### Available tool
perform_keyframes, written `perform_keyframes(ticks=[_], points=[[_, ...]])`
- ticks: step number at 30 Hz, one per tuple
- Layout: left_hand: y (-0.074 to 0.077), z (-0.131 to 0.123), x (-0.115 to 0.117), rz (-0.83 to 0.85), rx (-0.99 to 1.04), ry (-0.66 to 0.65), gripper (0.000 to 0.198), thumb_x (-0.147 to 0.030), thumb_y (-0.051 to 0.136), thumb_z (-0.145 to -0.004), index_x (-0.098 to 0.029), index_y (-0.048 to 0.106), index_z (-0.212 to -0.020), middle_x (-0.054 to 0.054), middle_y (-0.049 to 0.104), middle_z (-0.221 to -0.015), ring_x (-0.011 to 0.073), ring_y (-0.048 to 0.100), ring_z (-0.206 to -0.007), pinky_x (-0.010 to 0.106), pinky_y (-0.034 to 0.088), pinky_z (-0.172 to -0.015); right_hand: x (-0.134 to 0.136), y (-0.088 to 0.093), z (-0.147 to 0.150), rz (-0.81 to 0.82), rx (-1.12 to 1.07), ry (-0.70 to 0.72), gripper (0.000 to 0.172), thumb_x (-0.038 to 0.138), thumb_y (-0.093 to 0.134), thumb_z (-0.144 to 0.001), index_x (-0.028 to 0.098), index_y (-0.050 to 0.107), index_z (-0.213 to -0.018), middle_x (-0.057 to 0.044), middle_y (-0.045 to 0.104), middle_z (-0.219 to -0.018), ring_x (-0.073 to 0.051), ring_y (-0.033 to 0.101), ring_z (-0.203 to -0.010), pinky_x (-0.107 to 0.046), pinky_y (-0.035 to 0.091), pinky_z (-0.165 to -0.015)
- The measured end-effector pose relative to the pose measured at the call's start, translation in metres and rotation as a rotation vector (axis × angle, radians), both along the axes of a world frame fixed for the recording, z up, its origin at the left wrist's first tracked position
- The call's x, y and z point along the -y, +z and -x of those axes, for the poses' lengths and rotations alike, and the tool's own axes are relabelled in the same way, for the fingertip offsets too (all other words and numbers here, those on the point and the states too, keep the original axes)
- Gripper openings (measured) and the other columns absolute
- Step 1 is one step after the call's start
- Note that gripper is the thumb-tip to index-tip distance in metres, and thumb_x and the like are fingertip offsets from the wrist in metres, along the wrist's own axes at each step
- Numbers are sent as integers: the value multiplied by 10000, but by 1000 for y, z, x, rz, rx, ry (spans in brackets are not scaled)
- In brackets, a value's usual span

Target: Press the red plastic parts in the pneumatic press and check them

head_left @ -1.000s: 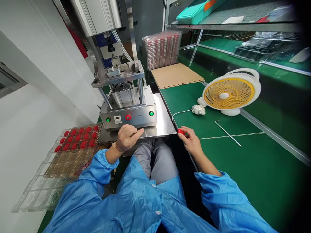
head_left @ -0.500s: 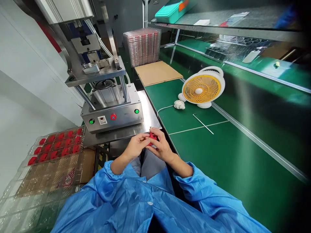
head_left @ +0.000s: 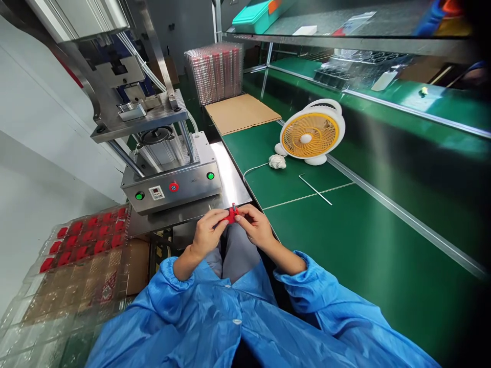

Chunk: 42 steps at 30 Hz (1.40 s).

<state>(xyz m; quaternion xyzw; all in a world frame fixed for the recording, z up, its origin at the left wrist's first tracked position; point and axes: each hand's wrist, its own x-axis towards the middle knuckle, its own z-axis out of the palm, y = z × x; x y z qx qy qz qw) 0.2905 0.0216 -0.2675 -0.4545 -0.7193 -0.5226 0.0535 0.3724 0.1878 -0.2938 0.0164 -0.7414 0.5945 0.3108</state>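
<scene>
Between my two hands is a small red part (head_left: 231, 216) with a short metal pin (head_left: 233, 206) standing up from it. My left hand (head_left: 209, 230) pinches the part's left end between thumb and fingers. On the opposite end, my right hand (head_left: 255, 225) grips it the same way. Both hands are above my lap, just in front of the steel plate edge under a press machine (head_left: 172, 189). The part's underside and ends are hidden by my fingers.
To the left lies a clear plastic tray (head_left: 76, 286) with several red parts in it. On the green bench (head_left: 345, 245) are a yellow-and-white fan (head_left: 312, 135), a bent metal rod (head_left: 315, 190) and a cardboard sheet (head_left: 241, 113). Stacked clear trays (head_left: 215, 74) stand behind.
My hands have drawn slightly apart, turning the red part so that more of it and its pin show. The view has shifted a little. Something blue and orange shows more at upper right.
</scene>
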Motion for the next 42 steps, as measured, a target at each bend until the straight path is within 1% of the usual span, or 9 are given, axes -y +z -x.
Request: perform_keyframes(ticks=[5,12,20,23,26,30,34,38,42], points=[[0,1,-1,7,-148,27,283,-195,642,-880,-222,683,-1159,80,691,-1122,160,670,-1048,321,590,-922,3,0,-1,26,18,-43,269,478,643,-932,218,702,-972,-39,653,-872,-200,593,-779,-324,478,-699],[-3,3,-2,72,-340,59,343,-220,662,-868,-222,637,-1211,76,694,-1113,170,677,-1037,335,614,-918,9,1,-2,186,64,-2,273,484,681,-903,215,690,-951,-29,657,-840,-188,584,-726,-305,480,-669],[-2,2,-4,83,-416,78,357,-286,688,-852,-212,637,-1198,89,707,-1110,192,686,-1029,347,619,-906,12,5,-5,165,46,-34,271,491,682,-896,221,683,-922,-23,629,-811,-186,562,-716,-308,479,-669],[2,2,-5,78,-449,94,310,-252,676,-852,-199,652,-1156,87,718,-1070,188,691,-996,333,618,-882,11,6,-5,156,40,-8,272,488,688,-887,218,680,-920,-21,628,-804,-184,558,-711,-305,474,-665],[13,16,0,87,-476,115,297,-222,652,-857,-197,658,-1153,85,720,-1076,179,686,-1002,321,606,-893,5,0,-4,140,92,23,308,505,686,-874,209,679,-958,-31,648,-821,-195,581,-733,-316,483,-688],[54,69,22,65,-535,258,317,-256,625,-874,-197,664,-1183,95,711,-1128,181,675,-1048,332,579,-947,-10,-26,4,108,258,43,382,557,663,-849,189,678,-950,-35,648,-781,-208,587,-710,-327,479,-669],[121,139,56,79,-564,502,348,-354,592,-884,-193,683,-1179,92,701,-1157,195,651,-1093,362,538,-997,-22,-52,13,20,389,77,428,612,581,-846,195,677,-862,-27,616,-722,-204,557,-666,-318,455,-620],[190,198,78,105,-562,683,425,-375,539,-896,-148,660,-1234,102,679,-1189,199,615,-1113,358,503,-1013,-28,-60,16,-47,443,96,428,610,536,-854,206,673,-838,-26,609,-712,-206,552,-664,-315,451,-619],[231,236,86,273,-533,698,430,-356,525,-888,-149,676,-1233,97,689,-1191,211,615,-1088,353,485,-1007,-32,-64,16,-81,457,91,405,589,533,-860,212,681,-851,-28,621,-730,-209,555,-664,-316,452,-617]])
